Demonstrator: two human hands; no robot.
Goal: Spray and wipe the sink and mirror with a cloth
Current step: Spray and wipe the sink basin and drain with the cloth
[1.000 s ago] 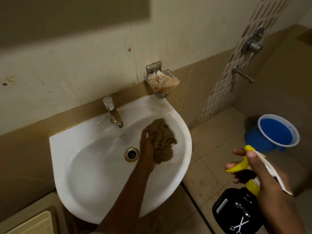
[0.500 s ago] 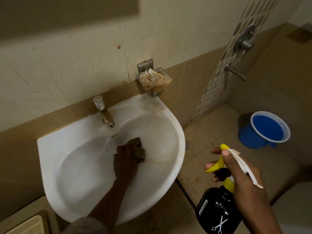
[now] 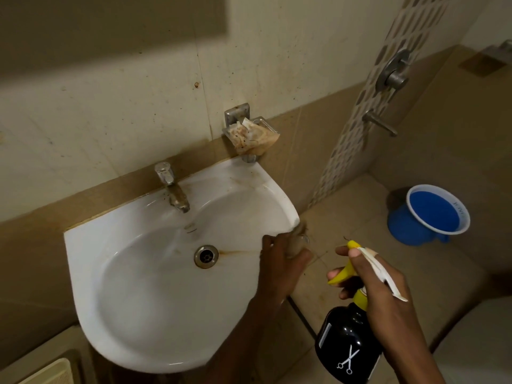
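Porcelain fills the left and middle of the view: the white sink [image 3: 144,286] is fixed to a tan tile band under a cream wall, its bowl streaked with a rusty stain that runs from the drain [image 3: 205,256] toward the right rim. At the back of the basin stands a tarnished metal tap [image 3: 171,187], its spout pointing down into the bowl. Up on the wall just right of the tap, a metal soap holder [image 3: 243,120] carries a crumpled, stained piece of paper [image 3: 252,135]. Further right, the left hand [image 3: 279,270] sits at the sink's right rim, fingers curled tightly around a bunched brown cloth [image 3: 297,239], which pokes out above the knuckles and is blurred against the rim's edge. Just beside it, over the tiled floor, the right hand [image 3: 388,297] grips the neck of a black spray bottle [image 3: 346,342] with a white scissors mark, fingers wrapped on the yellow trigger [image 3: 342,274] and the nozzle pointing toward the sink. On the floor at far right sits a blue mug [image 3: 429,214] with a white rim, and above it a wall valve [image 3: 393,73] and spout [image 3: 379,123] are mounted on the patterned tile strip.
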